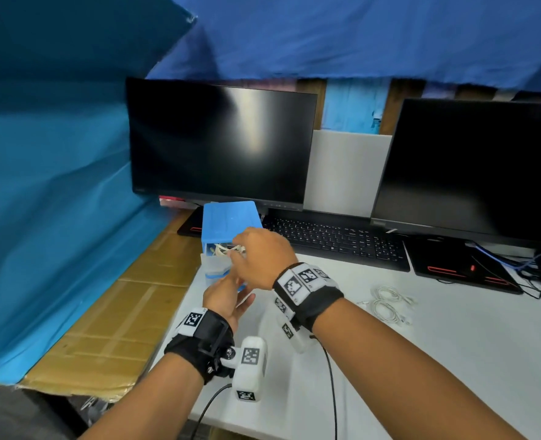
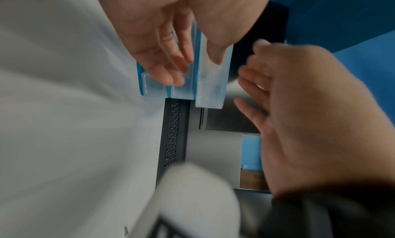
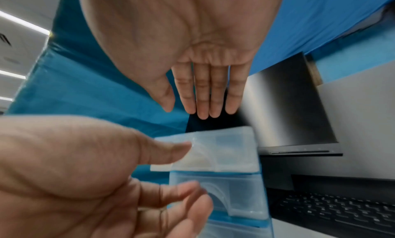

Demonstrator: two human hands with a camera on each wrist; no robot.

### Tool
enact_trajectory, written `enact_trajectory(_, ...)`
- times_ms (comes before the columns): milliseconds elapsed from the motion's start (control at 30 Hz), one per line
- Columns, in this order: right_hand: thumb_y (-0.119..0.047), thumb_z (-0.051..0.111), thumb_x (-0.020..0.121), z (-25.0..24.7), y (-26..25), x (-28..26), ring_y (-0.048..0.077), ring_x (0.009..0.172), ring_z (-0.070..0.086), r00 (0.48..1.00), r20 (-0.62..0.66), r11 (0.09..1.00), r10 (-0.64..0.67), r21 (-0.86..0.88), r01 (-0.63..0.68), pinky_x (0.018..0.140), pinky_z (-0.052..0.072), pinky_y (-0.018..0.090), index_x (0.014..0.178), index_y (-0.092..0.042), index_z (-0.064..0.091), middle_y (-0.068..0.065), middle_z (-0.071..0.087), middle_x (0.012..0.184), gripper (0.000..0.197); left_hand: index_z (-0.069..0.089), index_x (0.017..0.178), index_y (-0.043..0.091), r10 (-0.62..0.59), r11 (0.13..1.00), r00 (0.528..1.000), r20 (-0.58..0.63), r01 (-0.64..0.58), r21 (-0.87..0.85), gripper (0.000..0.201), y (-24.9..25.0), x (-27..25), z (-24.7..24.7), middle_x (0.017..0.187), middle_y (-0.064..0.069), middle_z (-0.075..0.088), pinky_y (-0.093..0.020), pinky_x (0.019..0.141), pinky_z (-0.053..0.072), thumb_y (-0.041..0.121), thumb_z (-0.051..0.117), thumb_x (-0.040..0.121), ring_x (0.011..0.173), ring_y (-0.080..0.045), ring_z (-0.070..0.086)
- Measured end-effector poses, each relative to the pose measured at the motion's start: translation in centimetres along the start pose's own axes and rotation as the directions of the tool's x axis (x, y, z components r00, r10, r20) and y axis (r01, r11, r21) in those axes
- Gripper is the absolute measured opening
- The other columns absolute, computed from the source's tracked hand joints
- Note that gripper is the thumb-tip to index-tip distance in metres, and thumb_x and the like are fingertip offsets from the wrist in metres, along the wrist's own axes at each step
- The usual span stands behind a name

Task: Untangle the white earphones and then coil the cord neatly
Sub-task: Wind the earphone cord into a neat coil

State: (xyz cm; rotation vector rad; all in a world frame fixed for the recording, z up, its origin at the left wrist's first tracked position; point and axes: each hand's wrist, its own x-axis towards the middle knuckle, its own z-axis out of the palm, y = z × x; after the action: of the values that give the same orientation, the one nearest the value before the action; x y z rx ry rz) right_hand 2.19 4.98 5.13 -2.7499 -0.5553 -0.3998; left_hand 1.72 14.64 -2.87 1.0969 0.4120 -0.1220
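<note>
The white earphones (image 1: 226, 249) lie tangled in the pulled-out top drawer (image 1: 213, 265) of a small blue drawer unit (image 1: 229, 217). My right hand (image 1: 247, 249) hovers over that drawer with its fingertips just above the cord. In the right wrist view the right hand (image 3: 188, 112) has straight fingers and holds nothing. My left hand (image 1: 231, 293) is at the unit's front. Its thumb touches the front of the top drawer (image 3: 224, 150), and its fingers rest on the lower drawers. The left wrist view shows the left hand (image 2: 192, 67), the drawer (image 2: 210, 89) and the right hand (image 2: 256, 82) beside it.
Two coiled white cords (image 1: 389, 304) lie on the white table (image 1: 421, 360) to my right. A black keyboard (image 1: 335, 242) and two dark monitors (image 1: 221, 144) (image 1: 472, 166) stand behind. Loose cables (image 1: 535, 271) pile at the far right. Cardboard (image 1: 120, 312) and blue cloth border the left.
</note>
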Motion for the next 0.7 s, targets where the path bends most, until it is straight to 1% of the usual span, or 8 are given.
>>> enact_trajectory(67,-0.036,0.050,0.094,-1.2,1.3,-1.2,0.020,0.097,0.062,0.995,-0.093,0.998,0.030,0.053,-0.025,0.085,0.052,0.038,0.104,-0.018,0.070,0.000,0.069,0.104,0.029,0.065,0.106,0.016,-0.007,0.999,1.000,0.026,0.007,-0.032,0.024,0.2,0.1,0.3,0.103,-0.004,0.067,-0.029,0.065,0.054,0.036,0.062,0.093,0.083,-0.017,0.067)
enact_trajectory(200,-0.036,0.056,0.091,-3.4,5.1,-4.5,0.016,0.086,0.067,0.966,-0.190,0.972,0.176,0.187,-0.140,0.079,0.055,0.035,0.093,-0.024,0.073,-0.007,0.074,0.091,0.021,0.056,0.108,0.012,-0.057,0.991,0.998,0.037,0.061,-0.122,0.031,0.9,0.6,1.3,0.113,-0.004,0.059,-0.027,0.063,0.055,0.039,0.059,0.093,0.085,-0.017,0.066)
enact_trajectory(300,-0.037,0.059,0.088,-5.0,8.8,-7.0,0.014,0.079,0.068,0.925,-0.177,0.920,0.336,0.273,-0.282,0.078,0.057,0.036,0.084,-0.024,0.075,-0.008,0.074,0.080,0.020,0.053,0.102,0.011,-0.117,0.982,0.992,0.043,0.122,-0.142,0.039,1.6,1.2,2.2,0.095,0.002,0.059,-0.023,0.052,0.053,0.049,0.056,0.092,0.076,-0.012,0.061)
enact_trajectory(367,-0.033,0.063,0.087,-6.0,12.1,-8.6,0.013,0.076,0.068,0.877,-0.178,0.866,0.447,0.334,-0.373,0.078,0.058,0.038,0.078,-0.023,0.075,-0.006,0.073,0.075,0.018,0.051,0.089,0.013,-0.130,0.981,0.991,0.029,0.133,-0.141,0.043,1.7,1.4,2.7,0.087,0.004,0.055,-0.024,0.055,0.050,0.055,0.055,0.090,0.072,-0.012,0.056)
enact_trajectory(433,-0.028,0.066,0.086,-7.0,15.1,-10.2,0.017,0.075,0.069,0.819,-0.170,0.806,0.548,0.369,-0.463,0.079,0.058,0.041,0.070,-0.025,0.073,-0.003,0.072,0.072,0.018,0.051,0.089,0.014,-0.122,0.984,0.993,-0.008,0.120,-0.133,0.048,1.5,1.5,3.0,0.083,0.003,0.051,-0.027,0.059,0.047,0.061,0.057,0.086,0.068,-0.013,0.053)
enact_trajectory(500,-0.021,0.065,0.084,-7.5,17.8,-11.8,0.022,0.074,0.069,0.780,-0.136,0.772,0.610,0.324,-0.547,0.078,0.059,0.041,0.063,-0.028,0.071,-0.001,0.072,0.070,0.022,0.051,0.090,0.012,-0.119,0.988,0.992,-0.036,0.115,-0.108,0.054,1.1,1.4,3.2,0.080,0.001,0.048,-0.027,0.059,0.049,0.065,0.057,0.083,0.065,-0.013,0.052)
enact_trajectory(600,-0.014,0.059,0.080,-6.6,20.2,-13.6,0.022,0.073,0.072,0.782,0.045,0.771,0.622,0.135,-0.622,0.073,0.061,0.040,0.064,-0.018,0.076,0.001,0.075,0.072,0.024,0.051,0.083,0.012,-0.113,0.991,0.991,-0.074,0.107,-0.082,0.048,0.3,1.2,2.9,0.081,0.001,0.051,-0.025,0.058,0.051,0.059,0.057,0.087,0.065,-0.012,0.056)
enact_trajectory(700,-0.021,0.057,0.076,-5.0,19.9,-14.4,0.020,0.071,0.072,0.757,0.186,0.767,0.627,0.022,-0.641,0.070,0.062,0.037,0.064,-0.013,0.074,-0.001,0.073,0.069,0.022,0.055,0.081,0.012,-0.086,0.995,0.993,-0.081,0.082,-0.056,0.041,-0.5,0.9,2.4,0.082,0.001,0.057,-0.023,0.051,0.052,0.051,0.058,0.090,0.065,-0.012,0.059)
